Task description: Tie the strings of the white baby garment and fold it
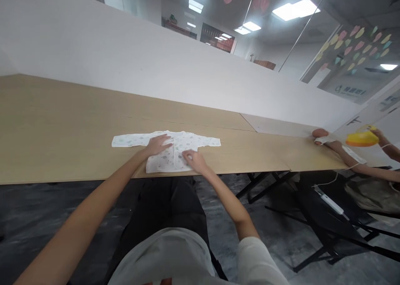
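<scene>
A small white long-sleeved baby shirt with a scattered pale print lies spread on the wooden table, its sleeves stretched out to both sides. My left hand rests on the upper left of its front with the fingers extended, pressing the cloth. On the lower right of the front is my right hand; its fingers are curled together and seem to pinch the fabric near the side. A seam or front opening runs down the middle between my two hands.
The wooden table runs along a white partition. At the far right another person's hand holds a yellow iron-like appliance, and their other arm lies over white cloth. Black chairs and a white power strip are below.
</scene>
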`<state>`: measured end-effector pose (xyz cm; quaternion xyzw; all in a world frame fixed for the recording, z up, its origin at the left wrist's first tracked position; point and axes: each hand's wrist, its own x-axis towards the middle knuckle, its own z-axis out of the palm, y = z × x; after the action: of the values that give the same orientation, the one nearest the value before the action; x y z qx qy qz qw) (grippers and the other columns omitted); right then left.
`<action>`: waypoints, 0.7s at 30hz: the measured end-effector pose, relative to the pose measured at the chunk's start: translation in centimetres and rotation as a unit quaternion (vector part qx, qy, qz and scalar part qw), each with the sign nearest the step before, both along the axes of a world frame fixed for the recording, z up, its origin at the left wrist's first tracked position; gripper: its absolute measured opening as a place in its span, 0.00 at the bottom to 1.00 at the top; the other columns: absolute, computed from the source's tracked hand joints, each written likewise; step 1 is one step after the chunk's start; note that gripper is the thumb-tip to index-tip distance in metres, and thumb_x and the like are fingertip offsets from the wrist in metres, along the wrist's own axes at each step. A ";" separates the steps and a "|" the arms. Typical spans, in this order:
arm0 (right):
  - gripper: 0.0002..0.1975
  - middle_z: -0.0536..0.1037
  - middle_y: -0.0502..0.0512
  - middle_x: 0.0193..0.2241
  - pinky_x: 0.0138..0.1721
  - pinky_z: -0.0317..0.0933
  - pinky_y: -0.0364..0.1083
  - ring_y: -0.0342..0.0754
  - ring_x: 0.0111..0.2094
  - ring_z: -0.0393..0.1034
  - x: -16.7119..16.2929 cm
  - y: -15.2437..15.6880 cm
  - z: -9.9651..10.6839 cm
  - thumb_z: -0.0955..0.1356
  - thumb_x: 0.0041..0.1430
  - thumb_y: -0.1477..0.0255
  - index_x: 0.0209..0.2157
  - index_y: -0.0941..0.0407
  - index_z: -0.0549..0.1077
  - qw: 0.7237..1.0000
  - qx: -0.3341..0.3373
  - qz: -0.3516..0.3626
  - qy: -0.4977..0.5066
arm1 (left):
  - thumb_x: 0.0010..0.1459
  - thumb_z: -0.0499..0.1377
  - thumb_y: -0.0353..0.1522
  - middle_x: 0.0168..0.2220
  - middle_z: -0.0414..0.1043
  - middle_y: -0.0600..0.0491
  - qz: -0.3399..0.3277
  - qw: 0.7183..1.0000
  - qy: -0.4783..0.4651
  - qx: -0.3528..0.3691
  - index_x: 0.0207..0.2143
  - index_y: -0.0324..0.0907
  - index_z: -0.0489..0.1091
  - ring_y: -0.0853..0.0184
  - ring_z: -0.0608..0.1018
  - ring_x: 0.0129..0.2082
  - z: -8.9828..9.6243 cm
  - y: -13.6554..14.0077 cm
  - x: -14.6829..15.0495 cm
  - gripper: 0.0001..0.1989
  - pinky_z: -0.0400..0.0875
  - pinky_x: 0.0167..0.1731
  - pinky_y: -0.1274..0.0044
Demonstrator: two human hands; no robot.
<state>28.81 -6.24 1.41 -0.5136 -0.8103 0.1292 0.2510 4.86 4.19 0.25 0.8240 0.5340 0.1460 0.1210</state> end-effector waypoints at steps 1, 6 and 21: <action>0.16 0.82 0.58 0.50 0.55 0.66 0.46 0.50 0.52 0.77 0.6 2.0 1.0 0.61 0.73 0.70 0.50 0.56 0.79 1.000 -0.006 -0.027 0.000 | 0.66 0.45 0.50 0.71 0.54 0.42 0.039 0.999 0.006 0.013 0.67 0.42 0.62 0.56 0.57 0.72 0.2 0.7 -0.7 0.34 0.48 0.69 0.62; 0.18 0.75 0.61 0.60 0.60 0.60 0.46 0.50 0.60 0.70 3.2 10.8 3.4 0.60 0.73 0.72 0.58 0.58 0.74 0.988 -0.046 -0.140 -0.044 | 0.67 0.43 0.41 0.67 0.62 0.35 0.157 0.986 0.043 0.041 0.61 0.40 0.67 0.47 0.64 0.67 0.1 3.1 -4.4 0.28 0.58 0.61 0.50; 0.17 0.81 0.63 0.50 0.48 0.63 0.44 0.55 0.50 0.75 6.4 11.0 2.3 0.64 0.70 0.64 0.48 0.60 0.79 0.969 -0.091 -0.117 -0.197 | 0.63 0.55 0.40 0.52 0.77 0.42 0.132 0.987 0.074 0.055 0.49 0.34 0.74 0.56 0.76 0.51 2.5 3.0 -9.3 0.21 0.67 0.52 0.70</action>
<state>35.26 4.80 3.72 -0.6407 -0.7629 0.0687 0.0522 -4.40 7.22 2.77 0.7604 0.6364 0.1286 0.0151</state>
